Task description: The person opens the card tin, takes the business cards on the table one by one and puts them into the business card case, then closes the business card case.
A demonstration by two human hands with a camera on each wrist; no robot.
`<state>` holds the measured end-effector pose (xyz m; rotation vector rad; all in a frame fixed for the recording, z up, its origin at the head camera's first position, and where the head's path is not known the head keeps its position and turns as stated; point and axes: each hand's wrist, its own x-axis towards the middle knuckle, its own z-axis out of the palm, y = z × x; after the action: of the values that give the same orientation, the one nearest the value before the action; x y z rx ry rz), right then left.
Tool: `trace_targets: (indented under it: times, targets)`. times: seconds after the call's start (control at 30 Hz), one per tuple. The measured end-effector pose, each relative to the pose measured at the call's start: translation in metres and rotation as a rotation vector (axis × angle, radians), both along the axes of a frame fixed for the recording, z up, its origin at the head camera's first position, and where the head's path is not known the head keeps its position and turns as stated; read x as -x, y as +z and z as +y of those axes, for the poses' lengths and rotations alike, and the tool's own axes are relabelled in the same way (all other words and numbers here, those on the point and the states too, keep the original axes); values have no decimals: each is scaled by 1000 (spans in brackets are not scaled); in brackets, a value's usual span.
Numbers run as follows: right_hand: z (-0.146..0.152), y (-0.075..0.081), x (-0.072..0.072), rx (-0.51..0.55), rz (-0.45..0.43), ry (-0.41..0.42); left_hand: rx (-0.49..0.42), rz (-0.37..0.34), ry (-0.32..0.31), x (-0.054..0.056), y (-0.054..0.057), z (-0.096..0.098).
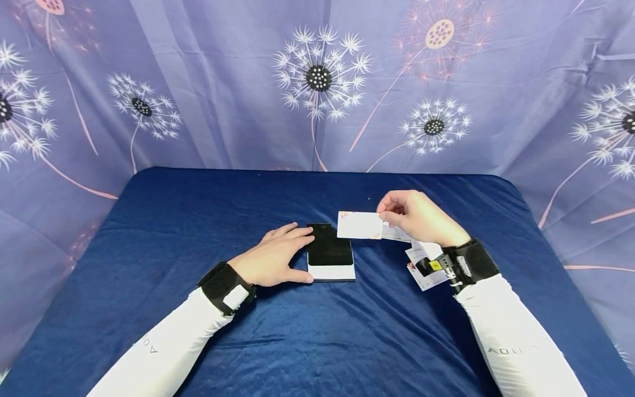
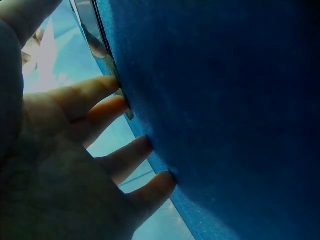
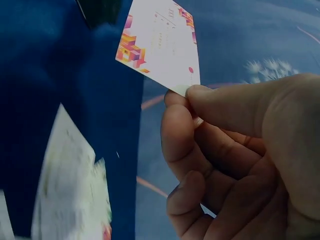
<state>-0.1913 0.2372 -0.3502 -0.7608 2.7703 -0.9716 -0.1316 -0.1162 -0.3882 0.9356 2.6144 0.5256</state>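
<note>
My right hand (image 1: 421,216) pinches a white business card (image 1: 359,225) by one corner between thumb and forefinger. Colourful orange and purple patterns decorate the card's corners in the right wrist view, with small print between them. The card is raised above the cloth, close to a flat black and silver case (image 1: 329,247). At the left side of that case, my left hand (image 1: 276,255) rests with fingers spread, its fingertips and thumb right at the edge. In the left wrist view the case (image 2: 95,30) shows only as a thin shiny edge.
Several loose printed cards (image 1: 428,278) lie in an overlapping group under my right wrist, partly hidden by it. A dark blue cloth (image 1: 198,204) covers the table. Behind its far edge hangs a purple curtain (image 1: 233,99) with dandelion prints.
</note>
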Motion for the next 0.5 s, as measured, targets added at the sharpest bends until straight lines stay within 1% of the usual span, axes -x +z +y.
trace_targets:
  times: [0.23, 0.5]
  targets:
    - [-24, -11, 4, 15, 7, 50, 4, -7, 5, 1, -1, 1]
    - [-44, -16, 3, 7, -41, 85, 1, -4, 14, 2, -2, 0]
